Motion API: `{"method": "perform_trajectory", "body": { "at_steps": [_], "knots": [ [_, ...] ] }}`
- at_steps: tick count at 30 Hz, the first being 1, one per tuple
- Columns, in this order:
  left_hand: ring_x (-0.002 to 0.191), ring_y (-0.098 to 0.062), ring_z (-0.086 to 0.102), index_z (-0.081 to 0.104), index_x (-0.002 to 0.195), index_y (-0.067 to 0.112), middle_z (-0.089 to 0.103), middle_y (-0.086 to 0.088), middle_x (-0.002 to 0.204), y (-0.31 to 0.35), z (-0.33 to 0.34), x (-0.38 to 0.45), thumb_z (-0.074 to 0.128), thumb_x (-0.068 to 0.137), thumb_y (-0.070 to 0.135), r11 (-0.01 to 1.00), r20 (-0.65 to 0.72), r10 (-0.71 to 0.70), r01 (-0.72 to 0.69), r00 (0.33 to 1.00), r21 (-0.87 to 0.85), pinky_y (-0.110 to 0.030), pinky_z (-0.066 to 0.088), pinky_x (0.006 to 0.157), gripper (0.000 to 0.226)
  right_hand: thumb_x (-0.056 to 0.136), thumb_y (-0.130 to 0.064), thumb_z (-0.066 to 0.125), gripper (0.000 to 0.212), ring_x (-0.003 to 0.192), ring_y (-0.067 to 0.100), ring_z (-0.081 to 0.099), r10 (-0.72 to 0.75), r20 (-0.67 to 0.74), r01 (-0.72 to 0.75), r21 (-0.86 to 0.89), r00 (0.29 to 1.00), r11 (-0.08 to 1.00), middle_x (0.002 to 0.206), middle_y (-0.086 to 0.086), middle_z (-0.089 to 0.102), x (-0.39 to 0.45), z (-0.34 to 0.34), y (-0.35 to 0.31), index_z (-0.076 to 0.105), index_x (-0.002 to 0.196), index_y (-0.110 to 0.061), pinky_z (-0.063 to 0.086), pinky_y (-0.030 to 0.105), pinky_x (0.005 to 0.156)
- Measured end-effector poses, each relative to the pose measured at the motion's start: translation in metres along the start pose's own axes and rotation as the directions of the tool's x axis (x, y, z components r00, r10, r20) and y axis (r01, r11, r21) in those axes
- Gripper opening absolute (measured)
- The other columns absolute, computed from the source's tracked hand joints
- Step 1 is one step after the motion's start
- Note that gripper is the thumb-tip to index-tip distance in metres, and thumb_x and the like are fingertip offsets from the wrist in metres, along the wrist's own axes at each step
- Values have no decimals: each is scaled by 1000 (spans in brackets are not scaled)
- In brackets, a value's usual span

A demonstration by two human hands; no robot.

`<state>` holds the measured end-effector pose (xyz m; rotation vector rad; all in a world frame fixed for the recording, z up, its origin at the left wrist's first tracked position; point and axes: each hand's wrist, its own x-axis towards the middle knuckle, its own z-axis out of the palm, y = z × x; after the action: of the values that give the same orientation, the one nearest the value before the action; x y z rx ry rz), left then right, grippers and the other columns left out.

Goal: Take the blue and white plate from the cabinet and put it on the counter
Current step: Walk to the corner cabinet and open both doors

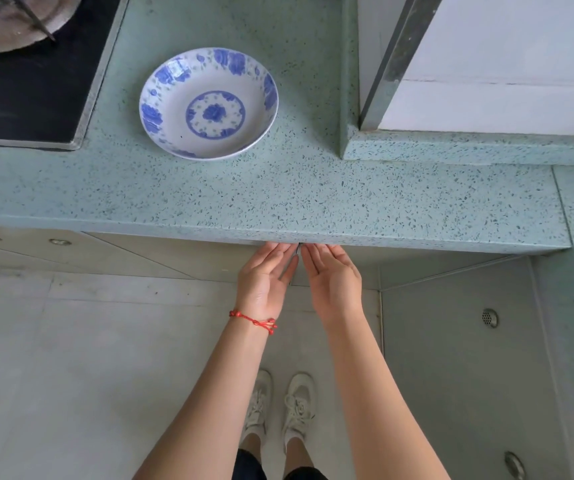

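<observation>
Looking straight down from head height, the view shows a pale green speckled stone surface [313,195] running left to right. The blue and white plate [208,102] sits flat on it, towards the far side, empty, with a flower in its centre and blue blooms around its rim. To the far left of the plate lies a black hob [29,95] with part of a round pan [11,19] on it.

Below the near edge of the surface, two bare arms reach forward. The left hand [265,273] and the right hand [334,275] are side by side, palms turned towards each other, fingers straight and spread flat, holding nothing. Their fingertips press against the cabinet doors [209,258] where the two doors meet, just under the overhang. A red string bracelet [254,321] circles the left wrist.

Further down, a pair of pale laced trainers [280,407] stands on the grey tiled floor [70,358].
</observation>
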<state>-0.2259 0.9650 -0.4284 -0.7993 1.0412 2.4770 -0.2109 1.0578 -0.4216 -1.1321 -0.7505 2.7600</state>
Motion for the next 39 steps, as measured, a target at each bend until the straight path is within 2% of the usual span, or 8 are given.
{"method": "perform_trajectory", "body": {
  "at_steps": [5, 8, 15, 19, 27, 31, 35, 39],
  "knots": [
    [75, -13, 71, 56, 82, 11, 75, 0, 70, -8, -14, -19, 43, 88, -4, 1000, -21, -14, 13, 1000, -11, -23, 57, 70, 21, 88, 8, 47, 16, 82, 23, 68, -13, -43, 11, -45, 999, 999, 79, 11, 69, -13, -11, 5, 58, 88, -3, 57, 28, 80],
    [67, -13, 70, 55, 76, 10, 72, -1, 62, -13, -24, -33, 45, 87, -6, 1000, -93, -14, 14, 996, -5, -19, 57, 62, 22, 85, 10, 51, 21, 67, 17, 68, -27, -94, 22, -54, 995, 998, 64, 5, 69, -27, -24, 10, 57, 76, -7, 59, 24, 67],
    [55, -5, 66, 59, 74, 11, 69, 4, 52, -24, -52, -63, 56, 82, -3, 981, -227, 96, -54, 969, 184, -13, 51, 51, 17, 81, -2, 63, 20, 56, 7, 61, -94, -166, 48, -261, 982, 964, 54, -6, 63, -61, -64, 16, 54, 68, -13, 51, 15, 56],
    [52, 0, 63, 62, 71, 12, 69, 8, 50, -29, -62, -75, 60, 80, -1, 955, -257, 164, -88, 952, 282, -10, 47, 47, 16, 77, -5, 68, 23, 54, 8, 54, -139, -191, 61, -366, 972, 929, 53, -5, 57, -75, -82, 15, 50, 68, -14, 46, 17, 57],
    [49, -1, 62, 60, 67, 10, 67, 7, 45, -27, -89, -103, 61, 78, -5, 918, -252, 224, -116, 942, 380, -9, 41, 44, 19, 77, -2, 68, 24, 49, 12, 42, -179, -169, 84, -457, 969, 886, 47, -5, 52, -106, -116, 6, 51, 63, -13, 41, 18, 55],
    [48, -2, 62, 60, 68, 8, 67, 5, 45, -23, -110, -118, 60, 77, -8, 905, -227, 229, -121, 947, 407, -9, 39, 43, 19, 78, -4, 67, 20, 45, 8, 42, -239, -159, 123, -524, 958, 843, 48, -4, 46, -124, -136, 2, 54, 65, -12, 46, 14, 52],
    [47, -3, 62, 59, 69, 7, 67, 4, 44, -16, -130, -130, 60, 76, -10, 889, -197, 240, -134, 951, 437, -9, 38, 41, 19, 80, -8, 66, 15, 46, 6, 42, -317, -154, 166, -600, 936, 783, 46, -10, 52, -138, -154, 0, 57, 68, -12, 43, 12, 52],
    [46, -4, 62, 59, 68, 8, 66, 4, 44, -8, -150, -145, 60, 75, -11, 876, -186, 245, -134, 952, 463, -10, 37, 40, 21, 79, -8, 66, 22, 51, 7, 44, -354, -173, 192, -586, 919, 787, 45, -12, 55, -150, -170, -3, 60, 60, -18, 43, 10, 51]
  ]
}}
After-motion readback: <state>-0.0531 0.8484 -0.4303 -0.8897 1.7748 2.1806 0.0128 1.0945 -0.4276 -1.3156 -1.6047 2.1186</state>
